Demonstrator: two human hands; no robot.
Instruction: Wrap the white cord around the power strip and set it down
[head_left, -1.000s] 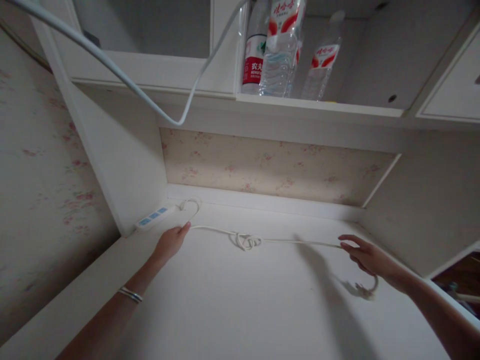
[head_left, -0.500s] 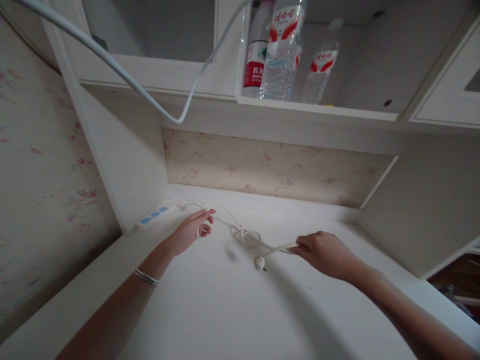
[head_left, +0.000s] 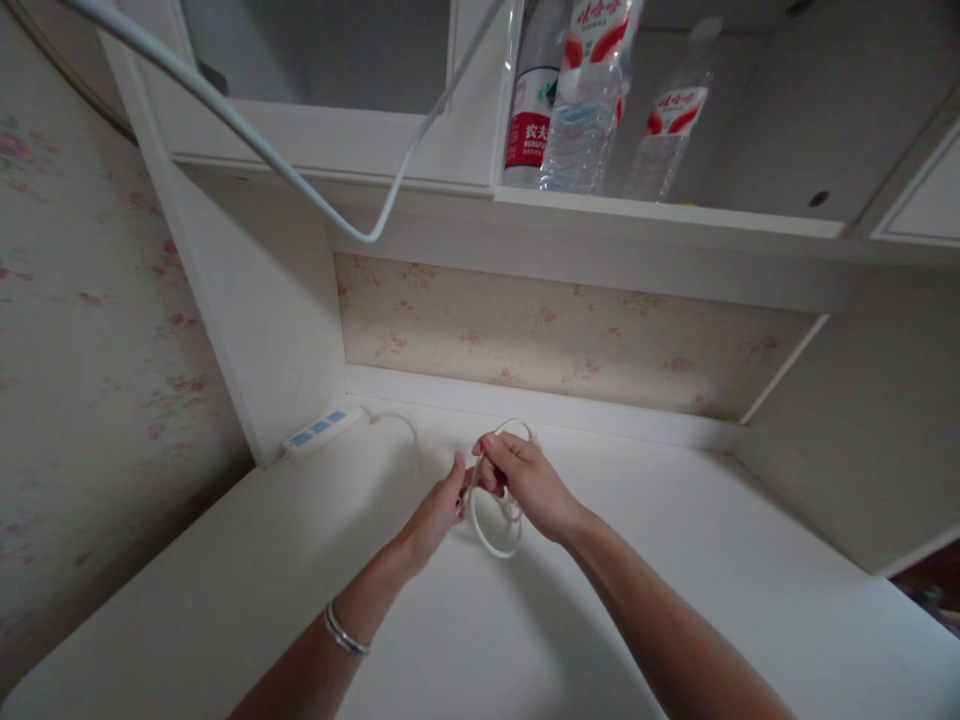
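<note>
A thin white power cord (head_left: 495, 551) hangs in loops between my two hands above the white desk. My left hand (head_left: 441, 508) is closed on the cord, thumb raised, its other fingers partly hidden. Pressed close beside it, my right hand (head_left: 531, 483) pinches the looped cord with its fingertips. The white power strip (head_left: 322, 430), with blue socket faces, lies by the left side panel, and a stretch of cord runs from its far end. The plug cannot be made out now.
Above the desk (head_left: 420, 640), an open shelf holds a red-labelled bottle (head_left: 529, 130) and clear water bottles (head_left: 581, 130). A thick pale cable (head_left: 300, 190) sags across the upper left. Side panels (head_left: 277, 300) flank the desk.
My right hand has moved left to meet my left hand, which has come right and nearer. The cord is gathered into loops between them. The camera view has shifted slightly.
</note>
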